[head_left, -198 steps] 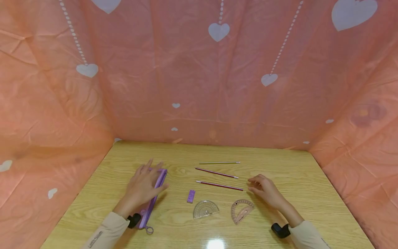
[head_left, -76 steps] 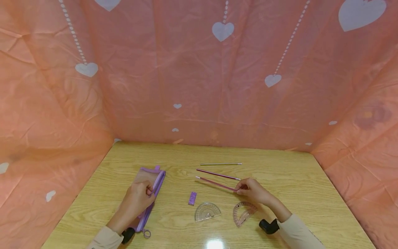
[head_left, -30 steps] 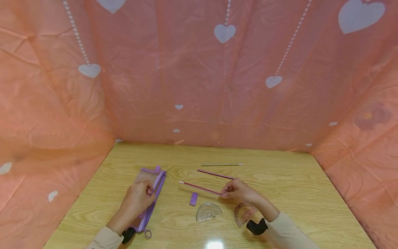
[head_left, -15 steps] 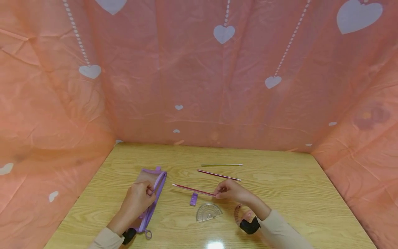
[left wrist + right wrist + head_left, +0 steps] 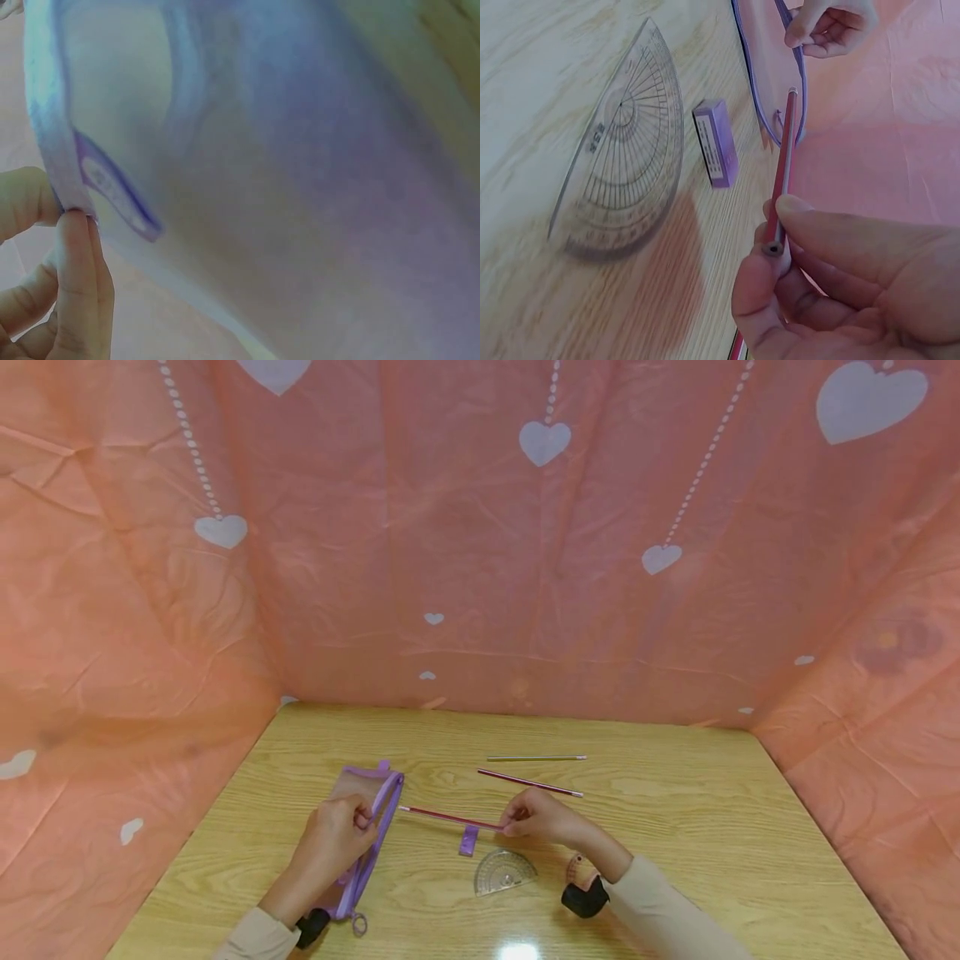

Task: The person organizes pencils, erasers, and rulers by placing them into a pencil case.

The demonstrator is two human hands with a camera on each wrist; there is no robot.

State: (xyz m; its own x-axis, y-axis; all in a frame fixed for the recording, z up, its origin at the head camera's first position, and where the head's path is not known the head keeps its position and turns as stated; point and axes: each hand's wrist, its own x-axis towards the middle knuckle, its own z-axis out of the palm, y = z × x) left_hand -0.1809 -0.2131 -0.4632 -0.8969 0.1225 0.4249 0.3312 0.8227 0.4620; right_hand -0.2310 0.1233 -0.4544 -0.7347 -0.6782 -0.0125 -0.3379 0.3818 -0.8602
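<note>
My left hand (image 5: pixel 336 835) pinches one edge of the opening of a purple zip pencil case (image 5: pixel 358 785), holding it away from the other edge. Up close in the left wrist view, finger and thumb grip its band beside a small purple tab (image 5: pixel 116 187). My right hand (image 5: pixel 536 817) pinches a red pencil (image 5: pixel 450 817) by the end opposite its white tip. That tip points left, right at the case's mouth. In the right wrist view the pencil (image 5: pixel 784 165) lies between thumb and fingers, lined up with the gap in the case.
Below the held pencil lies a small purple block with a printed label (image 5: pixel 468 842). A clear protractor (image 5: pixel 504 872) is nearer me; a pinkish one (image 5: pixel 576 864) is partly hidden by my right wrist camera. Farther back lie a dark red pencil (image 5: pixel 528 782) and a yellow-green pencil (image 5: pixel 536 758).
My right hand has picked the nearest red pencil up off the table and carried it left to the case. My left hand, earlier spread over the case, now pinches its edge.
</note>
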